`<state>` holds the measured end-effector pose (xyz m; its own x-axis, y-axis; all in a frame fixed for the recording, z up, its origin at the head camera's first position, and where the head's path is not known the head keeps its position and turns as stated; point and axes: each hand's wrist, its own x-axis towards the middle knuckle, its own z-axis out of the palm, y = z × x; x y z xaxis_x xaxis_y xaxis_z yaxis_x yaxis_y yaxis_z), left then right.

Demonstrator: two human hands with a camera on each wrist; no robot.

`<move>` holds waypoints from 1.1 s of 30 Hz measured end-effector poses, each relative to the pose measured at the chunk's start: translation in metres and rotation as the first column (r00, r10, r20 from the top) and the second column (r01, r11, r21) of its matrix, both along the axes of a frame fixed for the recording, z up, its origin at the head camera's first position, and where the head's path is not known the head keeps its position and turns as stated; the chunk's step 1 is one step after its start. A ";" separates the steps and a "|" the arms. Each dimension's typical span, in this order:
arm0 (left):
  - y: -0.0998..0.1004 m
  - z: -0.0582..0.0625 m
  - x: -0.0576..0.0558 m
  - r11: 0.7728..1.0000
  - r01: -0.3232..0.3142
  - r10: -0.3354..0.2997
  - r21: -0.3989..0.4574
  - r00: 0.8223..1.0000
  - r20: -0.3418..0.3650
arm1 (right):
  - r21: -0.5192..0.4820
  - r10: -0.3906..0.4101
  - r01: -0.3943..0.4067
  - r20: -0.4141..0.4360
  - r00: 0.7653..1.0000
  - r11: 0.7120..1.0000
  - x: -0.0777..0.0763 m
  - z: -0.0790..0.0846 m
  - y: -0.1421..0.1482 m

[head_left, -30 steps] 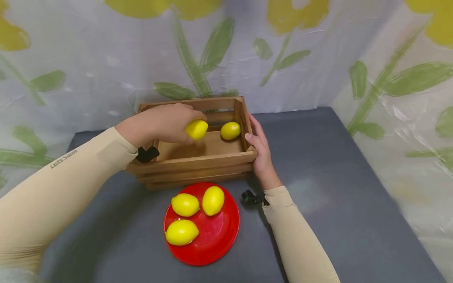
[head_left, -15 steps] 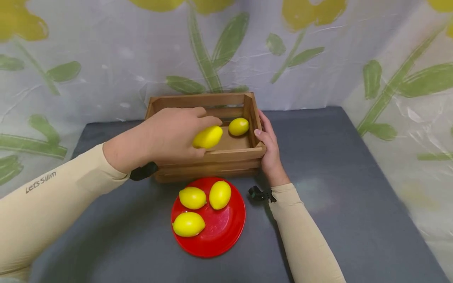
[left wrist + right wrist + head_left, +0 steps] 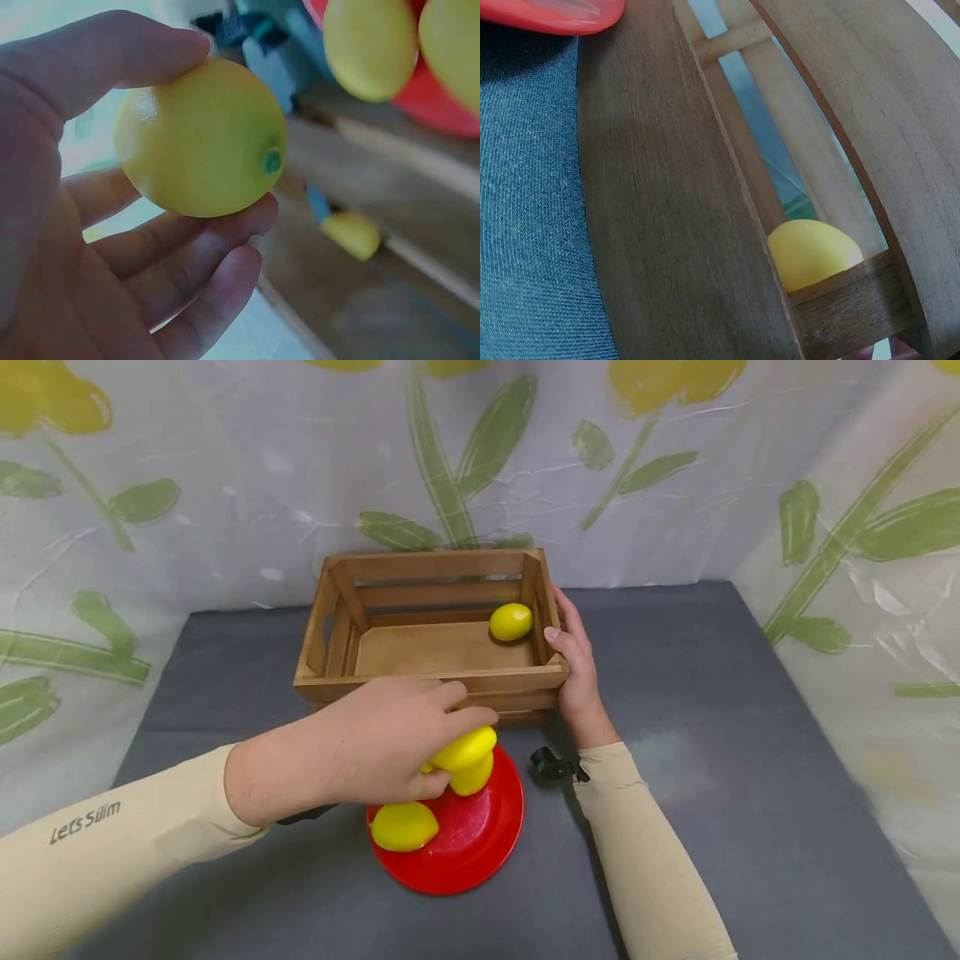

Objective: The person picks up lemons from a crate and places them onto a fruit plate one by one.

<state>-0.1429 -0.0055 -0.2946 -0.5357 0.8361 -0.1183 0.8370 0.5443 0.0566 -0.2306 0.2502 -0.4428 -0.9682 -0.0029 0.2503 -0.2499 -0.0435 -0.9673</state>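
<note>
In the head view my left hand (image 3: 367,739) pinches a lemon (image 3: 471,745) between thumb and fingers, above the red plate (image 3: 483,847). The left wrist view shows that lemon (image 3: 206,142) with its green stem end facing out. Partly covered by the held one, another lemon (image 3: 472,779) sits on the plate, and one more (image 3: 403,827) lies at its left. A further lemon seen there earlier is hidden by my hand. My right hand (image 3: 580,685) grips the right end of the slatted wooden crate (image 3: 442,681), thumb over the rim. Inside the crate, at right, lies a lemon (image 3: 512,622).
The crate stands behind the plate on a dark grey-blue cloth (image 3: 675,760). A sheet painted with flowers (image 3: 285,485) hangs close behind and along the sides. A black wrist camera mount (image 3: 553,766) sits beneath my right wrist.
My left hand has lifted the lemon out of the crate and carried it over the front rim to above the plate. The right hand stays on the crate; the head view shifted slightly.
</note>
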 end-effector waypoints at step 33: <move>0.015 -0.085 0.045 0.991 0.121 -0.107 -0.063 0.977 0.184 | -0.015 -0.007 0.007 0.002 1.000 1.000 -0.003 -0.003 0.001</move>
